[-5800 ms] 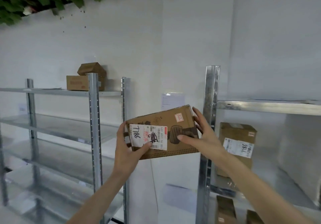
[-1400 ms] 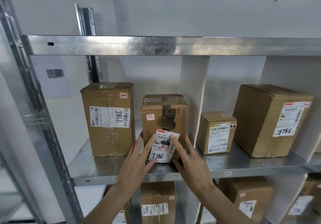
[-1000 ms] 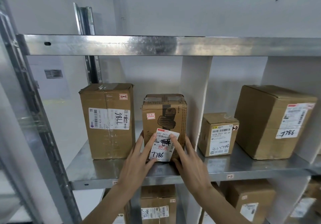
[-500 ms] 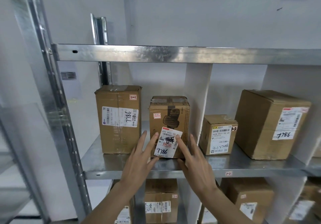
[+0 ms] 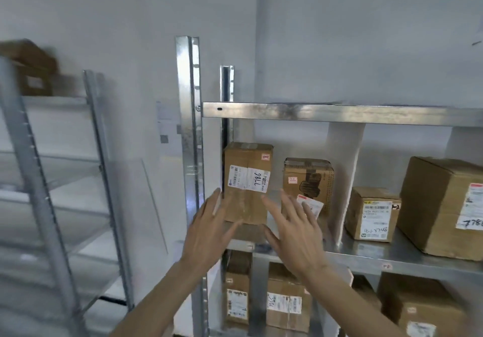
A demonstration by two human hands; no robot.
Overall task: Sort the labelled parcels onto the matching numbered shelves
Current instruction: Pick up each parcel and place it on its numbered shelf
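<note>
Your metal shelf unit (image 5: 339, 114) fills the right side, its far end cut off by the frame edge. To the left, a second rack (image 5: 39, 180) is smeared by blur, and the boxes on its top level cannot be read. On the middle shelf (image 5: 371, 254) the biggest carton (image 5: 441, 206) runs out of view, its handwritten number clipped. A tall parcel (image 5: 247, 182) stands at the shelf's left end, label marked 7786 sideways. Just beside it stands the parcel with the dark print (image 5: 308, 180); your right hand hides most of its lower label, so that number is not legible. A small box (image 5: 372, 214) sits between it and the big carton. Lower-shelf parcels (image 5: 287, 302) are partly hidden by your arms. Your left hand (image 5: 209, 232) and right hand (image 5: 295, 234) hover before the shelf, fingers spread, grasping nothing.
</note>
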